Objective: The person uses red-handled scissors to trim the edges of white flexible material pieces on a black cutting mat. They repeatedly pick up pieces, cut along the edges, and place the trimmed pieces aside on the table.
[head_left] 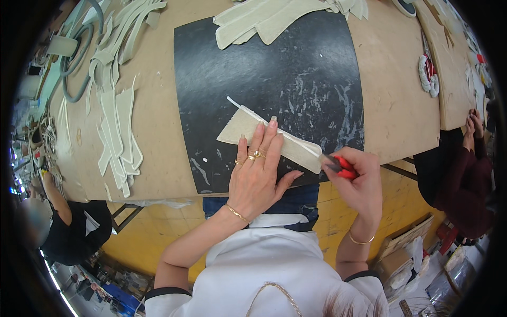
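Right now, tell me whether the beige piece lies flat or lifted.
Flat: the beige piece lies on the black mat, pressed by the left hand.

Brown cardboard boxes (404,253) stand on the floor at lower right, beside the person's right elbow: rectangular, open-topped, with pale contents. No labels, signs or screens can be made out on the bench (153,121).

Brown wooden surface (153,121), black scuffed cutting mat (296,63) on it under the fingers. Beyond the fingers, beige cut pieces (274,18); far left of them, more pale strips (119,132) and a grey hose (79,58). Yellow floor (153,232) below the surface edge. Second wooden bench (449,68) right. Seated people both sides.
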`<action>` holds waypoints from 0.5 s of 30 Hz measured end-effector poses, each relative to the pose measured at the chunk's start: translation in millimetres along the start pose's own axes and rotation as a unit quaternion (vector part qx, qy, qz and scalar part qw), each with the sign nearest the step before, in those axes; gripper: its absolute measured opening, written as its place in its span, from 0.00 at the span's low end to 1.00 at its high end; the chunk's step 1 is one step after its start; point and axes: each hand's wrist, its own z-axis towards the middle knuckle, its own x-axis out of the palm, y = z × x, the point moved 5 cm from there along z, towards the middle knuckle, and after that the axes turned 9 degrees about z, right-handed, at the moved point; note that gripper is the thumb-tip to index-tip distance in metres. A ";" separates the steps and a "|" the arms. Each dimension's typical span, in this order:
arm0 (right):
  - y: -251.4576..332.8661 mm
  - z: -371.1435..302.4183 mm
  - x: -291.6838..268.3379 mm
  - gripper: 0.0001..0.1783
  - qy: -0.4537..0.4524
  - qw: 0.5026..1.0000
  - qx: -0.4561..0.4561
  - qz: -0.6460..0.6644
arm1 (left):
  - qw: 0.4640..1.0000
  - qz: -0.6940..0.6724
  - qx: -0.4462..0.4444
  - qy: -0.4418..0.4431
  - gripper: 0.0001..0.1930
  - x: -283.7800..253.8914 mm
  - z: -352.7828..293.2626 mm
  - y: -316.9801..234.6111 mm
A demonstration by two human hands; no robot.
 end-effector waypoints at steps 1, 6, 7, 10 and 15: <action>5.2 -0.6 3.5 0.08 0.010 0.999 -0.030 0.013 | 1.000 0.006 0.002 0.004 0.41 0.0 -0.5 0.0; 15.4 6.7 13.2 0.07 0.006 0.996 -0.049 0.074 | 0.999 -0.002 0.017 0.032 0.40 -1.4 0.5 3.0; 15.4 9.0 11.3 0.07 -0.012 0.996 -0.039 0.083 | 0.999 -0.006 0.023 0.043 0.39 -2.0 0.6 4.0; 9.4 12.9 5.1 0.05 -0.043 0.994 0.047 0.086 | 0.997 -0.014 0.049 0.064 0.36 -2.5 1.0 3.5; 15.3 7.5 0.6 0.07 -0.029 0.998 0.034 0.054 | 0.993 0.007 0.057 0.106 0.33 -2.5 -0.6 1.1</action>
